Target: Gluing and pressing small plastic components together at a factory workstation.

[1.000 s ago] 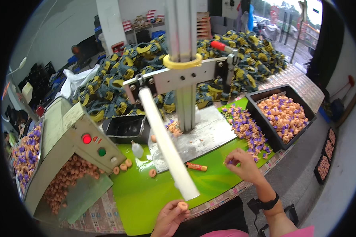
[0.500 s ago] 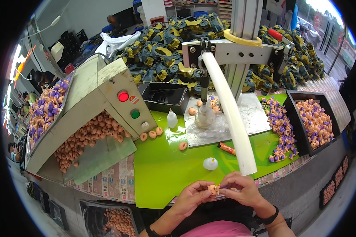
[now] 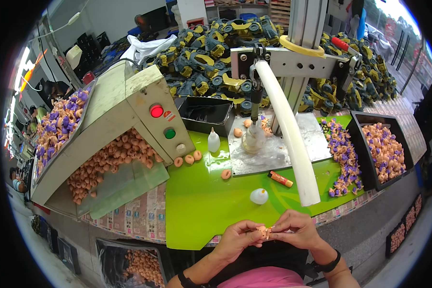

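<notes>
My left hand [image 3: 237, 238] and my right hand [image 3: 296, 231] meet just past the near edge of the green mat [image 3: 197, 211]. Between their fingertips they pinch a small peach-coloured doll part [image 3: 264, 233]; fingers cover much of it. A white squeeze bottle [image 3: 259, 196] lies on the mat beyond my hands, and a red-and-yellow tube [image 3: 280, 179] is farther off. Above my right hand hangs the long white lever handle [image 3: 293, 149] of a bench press. Under its plunger, a clear fixture [image 3: 253, 140] stands on a metal plate [image 3: 302, 156].
A beige machine [image 3: 144, 91] with red and green buttons stands left, peach heads [image 3: 115, 156] piled in its opening. Another white bottle [image 3: 213, 140] stands upright. Purple-and-peach figures [image 3: 343, 158] lie right, beside a full black bin [image 3: 357, 139]. Toy vehicles [image 3: 197, 67] are heaped behind.
The view has shifted slightly, so the bench appears a little farther right. Both hands stay together on the doll part, with their fingers slightly changed around it.
</notes>
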Demonstrator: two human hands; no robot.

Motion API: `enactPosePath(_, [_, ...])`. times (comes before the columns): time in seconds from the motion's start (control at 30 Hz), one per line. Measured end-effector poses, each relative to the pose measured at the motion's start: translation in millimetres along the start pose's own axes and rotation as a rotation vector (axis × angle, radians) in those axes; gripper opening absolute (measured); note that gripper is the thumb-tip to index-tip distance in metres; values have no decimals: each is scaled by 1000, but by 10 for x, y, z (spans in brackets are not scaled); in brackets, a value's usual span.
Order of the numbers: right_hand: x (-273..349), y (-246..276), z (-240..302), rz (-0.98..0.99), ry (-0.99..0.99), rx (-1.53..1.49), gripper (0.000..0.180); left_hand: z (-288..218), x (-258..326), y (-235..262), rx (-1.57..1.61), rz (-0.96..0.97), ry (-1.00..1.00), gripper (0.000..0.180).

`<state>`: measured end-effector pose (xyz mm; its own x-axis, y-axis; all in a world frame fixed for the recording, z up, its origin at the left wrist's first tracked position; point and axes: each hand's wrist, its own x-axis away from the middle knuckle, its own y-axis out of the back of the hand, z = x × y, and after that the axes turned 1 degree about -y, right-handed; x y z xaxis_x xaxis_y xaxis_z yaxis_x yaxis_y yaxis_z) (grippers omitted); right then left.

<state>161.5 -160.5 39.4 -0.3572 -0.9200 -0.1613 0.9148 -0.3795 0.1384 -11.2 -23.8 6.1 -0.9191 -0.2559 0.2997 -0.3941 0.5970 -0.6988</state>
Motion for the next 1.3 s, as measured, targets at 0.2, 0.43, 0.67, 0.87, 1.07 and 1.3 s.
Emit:
enactPosePath(0.2, [32, -47, -16, -58, 43, -39, 18, -48, -22, -10, 146, 67, 73, 20])
enactPosePath(0.43, [-99, 16, 107, -10, 135, 118, 21, -142, 22, -21, 97, 75, 50, 20])
enactPosePath(0.67, [-1037, 249, 944, -79, 639, 620, 29, -333, 171, 51, 191, -44, -4, 24])
enactPosePath(0.87, [-1820, 442, 1738, -288, 814, 378, 41, -362, 230, 106, 195, -109, -74, 25])
enactPosePath(1.07, [-2465, 627, 1580, -253, 718, 615, 56, -451, 224, 85, 173, -121, -115, 25])
enactPosePath(1.3, [-1769, 497, 709, -326, 391, 726, 19, -679, 254, 211, 219, -217, -216, 25])
